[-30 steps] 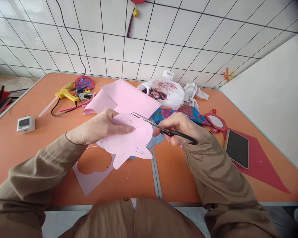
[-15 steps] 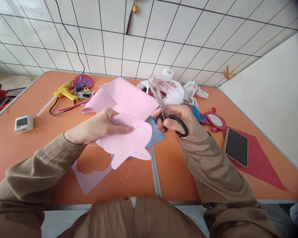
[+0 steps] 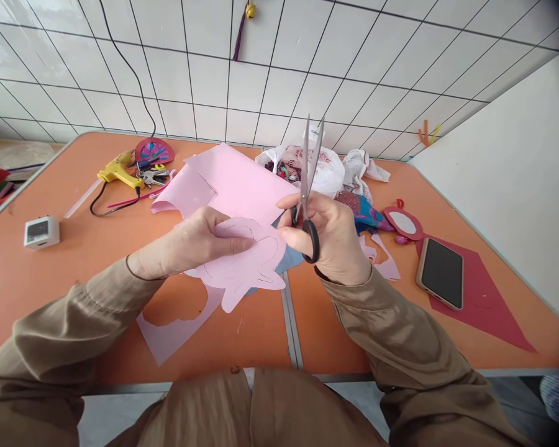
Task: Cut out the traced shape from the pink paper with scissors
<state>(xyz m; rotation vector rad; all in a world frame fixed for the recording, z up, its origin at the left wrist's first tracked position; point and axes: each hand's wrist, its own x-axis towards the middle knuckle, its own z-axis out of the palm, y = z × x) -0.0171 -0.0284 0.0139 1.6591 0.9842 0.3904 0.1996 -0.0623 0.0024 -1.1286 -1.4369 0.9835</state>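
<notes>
Pinched between thumb and fingers of my left hand (image 3: pixel 205 242) is a pink paper cutout (image 3: pixel 249 264) with a wavy outline, two pointed tabs low down and pencil lines drawn on it. My right hand (image 3: pixel 333 233) holds scissors (image 3: pixel 309 167) by their black handles, blades pointing up and slightly parted, away from the paper. The right fingertips are close to the cutout's upper right edge; I cannot tell whether they touch it. Behind the cutout lies a large pink sheet (image 3: pixel 242 180), and blue paper (image 3: pixel 291 257) shows partly beneath. A pink offcut (image 3: pixel 186 332) lies below my left wrist.
At the left are a yellow glue gun (image 3: pixel 121 172), keys (image 3: pixel 154 176) and a white charger (image 3: pixel 41 232). A plastic bag (image 3: pixel 328 171) stands at the back. Rightward lie pink scraps (image 3: pixel 389 264), a small oval mirror (image 3: pixel 404 223) and a phone (image 3: pixel 441 273) on red paper (image 3: pixel 489 310).
My right hand has moved left toward the cutout, and the scissors have swung to point upward. The cutout has shifted slightly right. Pink scraps on the right have come into view.
</notes>
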